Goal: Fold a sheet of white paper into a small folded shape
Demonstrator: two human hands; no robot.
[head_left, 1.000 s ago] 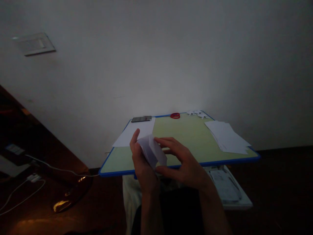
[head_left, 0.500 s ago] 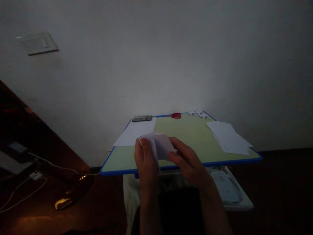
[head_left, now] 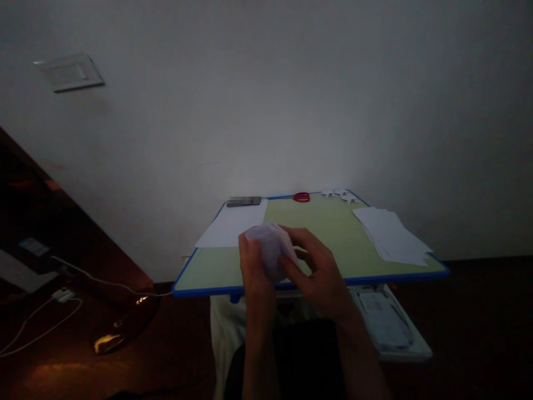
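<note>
Between my two hands, above the near edge of the green table (head_left: 325, 233), is a folded piece of white paper (head_left: 270, 250), curved and layered. My left hand (head_left: 255, 272) grips its left side, with the thumb on the face towards me. My right hand (head_left: 314, 266) pinches the right side, thumb in front and fingers behind. The paper's far side is hidden, and dim light blurs its fold lines.
White sheets (head_left: 389, 236) lie at the table's right, another sheet (head_left: 231, 225) at its left under a dark flat object (head_left: 244, 201). Red-handled scissors (head_left: 301, 197) and several small white paper pieces (head_left: 339, 194) lie along the back. An open drawer (head_left: 387, 322) juts out below right.
The paper has bent into a rounder, narrower shape as both hands came closer together. My left hand has shifted slightly right. The view has also moved a little.
</note>
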